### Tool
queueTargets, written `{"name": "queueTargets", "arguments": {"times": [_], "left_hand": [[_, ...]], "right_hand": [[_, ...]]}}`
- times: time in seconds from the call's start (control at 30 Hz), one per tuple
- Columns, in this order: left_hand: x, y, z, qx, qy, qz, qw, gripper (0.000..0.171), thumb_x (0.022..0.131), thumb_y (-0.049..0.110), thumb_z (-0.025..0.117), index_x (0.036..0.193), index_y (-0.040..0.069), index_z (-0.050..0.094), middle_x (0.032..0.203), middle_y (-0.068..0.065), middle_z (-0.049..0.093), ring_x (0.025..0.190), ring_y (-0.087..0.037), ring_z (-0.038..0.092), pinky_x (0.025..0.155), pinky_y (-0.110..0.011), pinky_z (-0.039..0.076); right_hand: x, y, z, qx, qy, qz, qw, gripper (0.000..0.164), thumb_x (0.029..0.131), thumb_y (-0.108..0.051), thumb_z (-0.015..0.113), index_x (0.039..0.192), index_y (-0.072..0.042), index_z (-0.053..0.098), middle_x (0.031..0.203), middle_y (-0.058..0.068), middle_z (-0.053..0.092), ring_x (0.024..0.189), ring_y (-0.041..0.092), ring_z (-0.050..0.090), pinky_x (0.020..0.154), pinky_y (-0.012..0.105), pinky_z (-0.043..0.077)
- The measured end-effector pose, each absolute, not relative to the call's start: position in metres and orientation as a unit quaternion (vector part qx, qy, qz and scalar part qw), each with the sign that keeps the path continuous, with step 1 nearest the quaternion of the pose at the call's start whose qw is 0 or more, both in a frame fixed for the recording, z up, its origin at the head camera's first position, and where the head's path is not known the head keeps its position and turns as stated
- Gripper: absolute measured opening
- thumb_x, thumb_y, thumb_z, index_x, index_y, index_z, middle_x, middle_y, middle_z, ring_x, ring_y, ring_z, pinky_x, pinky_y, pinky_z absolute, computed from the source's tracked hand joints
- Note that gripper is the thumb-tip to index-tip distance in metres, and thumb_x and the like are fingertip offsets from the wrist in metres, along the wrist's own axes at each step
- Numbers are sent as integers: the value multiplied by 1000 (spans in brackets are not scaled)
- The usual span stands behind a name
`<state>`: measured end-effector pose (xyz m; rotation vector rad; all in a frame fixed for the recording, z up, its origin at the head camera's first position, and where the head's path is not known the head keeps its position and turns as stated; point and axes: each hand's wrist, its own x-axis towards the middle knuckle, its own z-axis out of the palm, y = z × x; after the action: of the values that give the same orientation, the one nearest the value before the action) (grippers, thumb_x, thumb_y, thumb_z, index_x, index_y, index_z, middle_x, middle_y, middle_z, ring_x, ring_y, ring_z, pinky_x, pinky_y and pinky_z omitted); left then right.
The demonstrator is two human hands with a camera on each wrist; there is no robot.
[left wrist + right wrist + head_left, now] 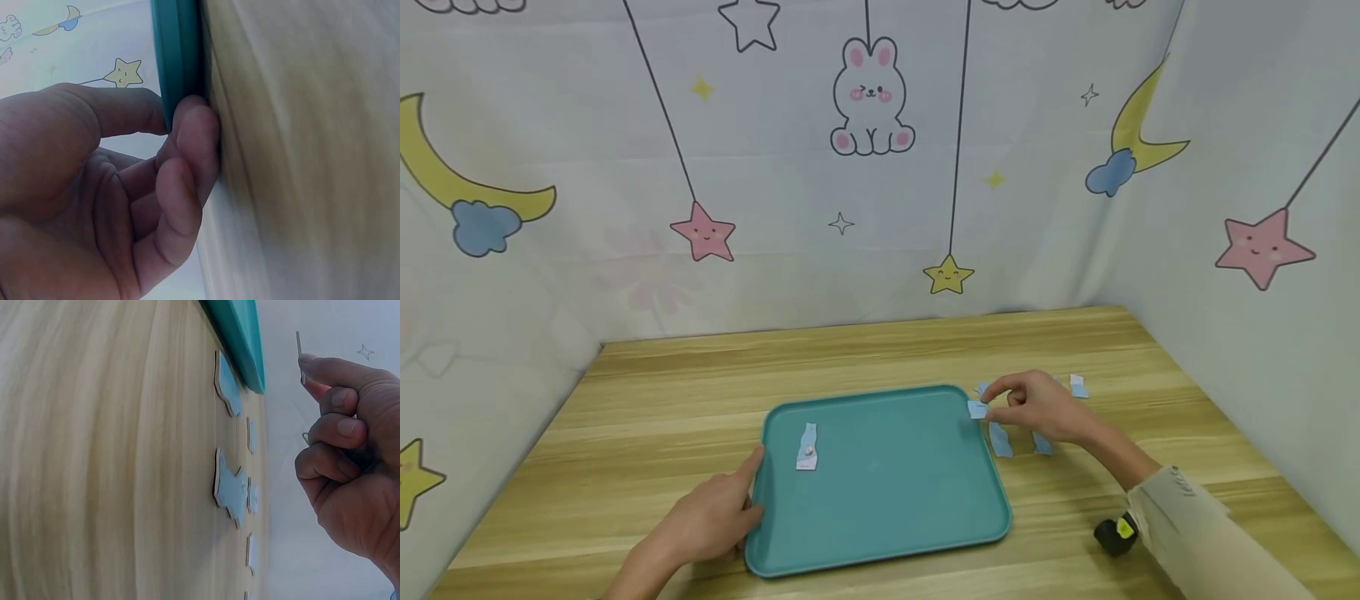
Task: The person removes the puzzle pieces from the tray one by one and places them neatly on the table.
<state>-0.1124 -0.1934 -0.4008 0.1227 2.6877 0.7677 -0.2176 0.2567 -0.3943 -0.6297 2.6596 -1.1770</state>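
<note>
My right hand (1037,406) pinches a small light-blue puzzle piece (977,409) between thumb and index finger, over the tray's far right corner. Edge-on in the right wrist view, the piece (300,357) looks thin and flat, raised above the table. My left hand (711,512) holds the left rim of the teal tray (887,492); in the left wrist view its fingers lie at both sides of the rim (178,56). Towards the tray's left side lies a narrow blue and white strip of puzzle (807,447) with a small picture on it.
Several loose puzzle pieces (1000,440) lie on the wooden table (685,375) right of the tray, partly behind the right hand. A black object with a yellow mark (1116,535) sits by the right sleeve. Patterned cloth (790,292) hangs around the table.
</note>
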Motion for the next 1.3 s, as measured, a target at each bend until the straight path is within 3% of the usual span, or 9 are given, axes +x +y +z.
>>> {"name": "queueTargets", "arguments": {"times": [0.23,0.63,0.83,1.3], "left_hand": [[-114,-193,-401,45,947,266,172,81,100,7,65,165,-7,20,63,-3,60,47,-20,60,51,-31,47],[-113,-194,-402,50,946,270,169,81,100,7,65,165,-8,20,62,-3,60,46,-19,59,52,-31,47],[-113,-193,-401,51,946,270,169,81,100,7,65,164,-9,20,63,-3,60,47,-19,60,51,-31,46],[-111,-194,-402,57,948,268,162,81,99,7,65,164,-9,20,62,-2,59,46,-19,59,51,-30,45]], "right_hand": [[-214,272,-394,-202,895,-391,72,23,96,-18,76,114,-4,77,58,-11,25,53,5,22,60,24,37],[-208,301,-393,-178,897,-401,48,23,95,-17,77,112,-2,77,60,-11,24,54,4,21,51,23,27],[-203,322,-387,-164,904,-394,36,26,97,-21,76,114,-2,76,59,-12,27,53,3,22,50,25,29],[-197,353,-392,-141,913,-378,62,27,96,-19,76,114,1,76,61,-12,26,53,3,23,50,23,30]]}}
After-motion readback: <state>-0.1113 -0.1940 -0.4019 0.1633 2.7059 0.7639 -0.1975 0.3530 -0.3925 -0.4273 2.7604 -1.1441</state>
